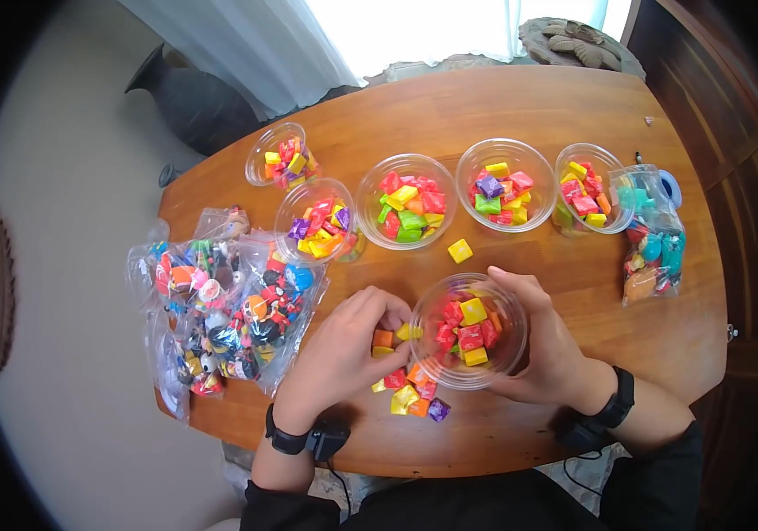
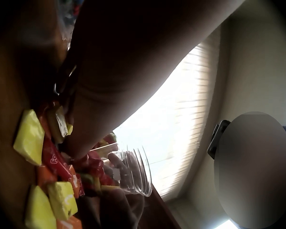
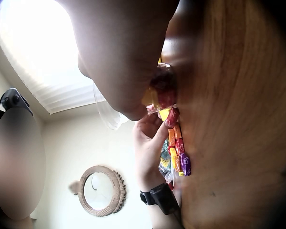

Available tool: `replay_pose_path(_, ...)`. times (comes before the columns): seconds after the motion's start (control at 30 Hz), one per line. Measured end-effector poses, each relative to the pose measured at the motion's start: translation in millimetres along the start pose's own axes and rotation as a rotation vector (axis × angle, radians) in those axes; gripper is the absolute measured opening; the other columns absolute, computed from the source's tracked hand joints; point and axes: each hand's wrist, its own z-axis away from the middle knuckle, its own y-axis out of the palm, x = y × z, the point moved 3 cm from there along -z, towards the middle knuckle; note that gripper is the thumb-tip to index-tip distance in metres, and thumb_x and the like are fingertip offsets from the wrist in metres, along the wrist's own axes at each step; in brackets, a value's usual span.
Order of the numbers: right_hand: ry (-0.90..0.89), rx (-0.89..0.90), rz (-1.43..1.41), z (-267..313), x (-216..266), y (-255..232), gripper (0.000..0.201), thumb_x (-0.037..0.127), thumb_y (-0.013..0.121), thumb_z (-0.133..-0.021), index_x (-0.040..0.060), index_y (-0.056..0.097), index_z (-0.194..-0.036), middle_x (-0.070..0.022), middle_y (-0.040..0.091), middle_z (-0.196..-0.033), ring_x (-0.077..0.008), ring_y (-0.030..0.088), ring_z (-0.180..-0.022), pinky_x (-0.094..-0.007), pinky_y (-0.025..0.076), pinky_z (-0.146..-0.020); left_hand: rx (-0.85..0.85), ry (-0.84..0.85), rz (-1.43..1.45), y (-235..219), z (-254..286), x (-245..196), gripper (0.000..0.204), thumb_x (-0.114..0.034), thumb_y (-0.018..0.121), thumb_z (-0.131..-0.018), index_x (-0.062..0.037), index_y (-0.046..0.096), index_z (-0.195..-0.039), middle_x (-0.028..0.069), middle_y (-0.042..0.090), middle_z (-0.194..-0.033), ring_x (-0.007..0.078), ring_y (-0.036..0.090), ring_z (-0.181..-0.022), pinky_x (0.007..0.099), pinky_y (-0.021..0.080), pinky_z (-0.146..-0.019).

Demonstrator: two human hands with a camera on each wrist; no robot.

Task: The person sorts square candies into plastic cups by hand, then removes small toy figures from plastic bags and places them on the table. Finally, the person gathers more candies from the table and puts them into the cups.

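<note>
My right hand grips a clear plastic cup from its right side, thumb and fingers round the wall. Red and yellow wrapped candies show inside it. At the cup's left side, my left hand pinches a yellow wrapped candy between thumb and fingers. Below those fingers lies a loose pile of red, orange and yellow candies, with a purple candy at its edge. In the right wrist view, the left hand reaches in beside the cup's base.
Beyond my hands stand several candy-filled cups in a curved row, among them a middle cup. A single yellow candy lies before them. Bags of small toys lie at the left; another toy bag is at the right.
</note>
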Motion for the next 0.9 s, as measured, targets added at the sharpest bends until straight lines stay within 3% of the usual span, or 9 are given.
replay_pose_path(0.17, 0.010, 0.011, 0.005, -0.1, 1.0, -0.9, 0.110, 0.013, 0.099, -0.079, -0.0012, 0.033, -0.165, -0.0254, 0.059, -0.146, -0.0422, 0.063, -0.130, -0.0475, 0.056, -0.107, -0.026, 0.028, 0.019, -0.4, -2.0, 1.2, 0.027, -0.003, 0.087, -0.092, -0.0030, 0.069, -0.113, 0.0051, 0.069, -0.108, 0.0156, 0.069, -0.090, 0.0288, 0.057, -0.077)
replay_pose_path(0.27, 0.009, 0.017, 0.010, -1.2, 1.9, -1.3, 0.110, 0.013, 0.099, -0.079, -0.0009, 0.032, -0.165, -0.0253, 0.059, -0.146, -0.0422, 0.063, -0.130, -0.0477, 0.056, -0.107, -0.348, 0.120, -0.029, -9.9, 1.1, 1.2, 0.027, 0.001, 0.085, -0.094, -0.0030, 0.068, -0.114, 0.0069, 0.070, -0.111, 0.0152, 0.070, -0.093, 0.0282, 0.058, -0.080)
replay_pose_path(0.33, 0.015, 0.016, 0.003, -0.3, 0.8, -1.4, 0.110, 0.013, 0.099, -0.079, -0.0009, 0.032, -0.165, -0.0253, 0.059, -0.145, -0.0422, 0.063, -0.130, -0.0478, 0.056, -0.107, -0.799, 0.238, 0.240, -16.6, 16.6, 8.2, 0.030, 0.007, 0.085, -0.093, -0.0018, 0.069, -0.116, 0.0120, 0.073, -0.114, 0.0204, 0.074, -0.097, 0.0327, 0.063, -0.084)
replay_pose_path(0.4, 0.022, 0.017, -0.003, 0.5, 0.6, -1.6, 0.110, 0.013, 0.099, -0.079, -0.0009, 0.032, -0.165, -0.0252, 0.059, -0.145, -0.0422, 0.063, -0.130, -0.0479, 0.056, -0.107, -0.847, 0.318, 0.273, -14.7, 25.0, 3.0, 0.033, 0.010, 0.083, -0.093, -0.0022, 0.067, -0.120, 0.0149, 0.075, -0.115, 0.0233, 0.075, -0.100, 0.0358, 0.065, -0.090)
replay_pose_path(0.5, 0.030, 0.030, -0.004, 0.4, 0.8, -0.6, 0.109, 0.013, 0.099, -0.079, -0.0009, 0.032, -0.165, -0.0253, 0.059, -0.145, -0.0423, 0.063, -0.130, -0.0478, 0.056, -0.107, -0.511, 0.450, 0.321, -6.6, 17.8, -22.3, 0.035, 0.007, 0.081, -0.096, -0.0028, 0.065, -0.125, 0.0192, 0.079, -0.116, 0.0284, 0.077, -0.111, 0.0388, 0.064, -0.095)
replay_pose_path(0.67, 0.010, 0.010, -0.004, 0.9, -1.0, 1.4, 0.110, 0.012, 0.098, -0.079, -0.0015, 0.032, -0.165, -0.0254, 0.059, -0.145, -0.0424, 0.063, -0.130, -0.0481, 0.056, -0.107, -0.550, 0.354, 0.122, -10.5, 10.2, -13.9, 0.023, 0.003, 0.074, -0.099, -0.0012, 0.067, -0.120, 0.0155, 0.078, -0.110, 0.0262, 0.076, -0.103, 0.0367, 0.060, -0.088)
replay_pose_path(0.73, 0.010, 0.011, -0.002, 0.7, -0.9, 1.0, 0.110, 0.012, 0.098, -0.079, -0.0016, 0.032, -0.165, -0.0255, 0.059, -0.145, -0.0425, 0.063, -0.130, -0.0482, 0.056, -0.107, -0.118, 0.092, 0.124, -12.4, 2.9, -11.2, 0.025, 0.004, 0.070, -0.098, -0.0009, 0.065, -0.122, 0.0134, 0.072, -0.110, 0.0215, 0.071, -0.104, 0.0339, 0.056, -0.092)
replay_pose_path(0.77, 0.013, 0.015, 0.002, 0.7, -0.9, 0.5, 0.110, 0.012, 0.098, -0.079, -0.0017, 0.031, -0.165, -0.0255, 0.059, -0.144, -0.0425, 0.063, -0.129, -0.0482, 0.056, -0.107, 0.055, 0.039, 0.070, -9.2, 2.6, -8.4, 0.035, -0.001, 0.074, -0.088, -0.0014, 0.066, -0.122, 0.0140, 0.070, -0.115, 0.0265, 0.070, -0.108, 0.0369, 0.055, -0.095)
replay_pose_path(0.9, 0.004, 0.016, 0.008, -0.3, -0.2, 0.6, 0.110, 0.012, 0.098, -0.079, -0.0016, 0.032, -0.165, -0.0254, 0.059, -0.144, -0.0426, 0.063, -0.129, -0.0481, 0.056, -0.107, 0.139, 0.088, -0.111, -9.7, 4.3, -11.8, 0.050, -0.016, 0.081, -0.079, -0.0030, 0.066, -0.125, 0.0153, 0.064, -0.131, 0.0383, 0.062, -0.120, 0.0455, 0.052, -0.105)
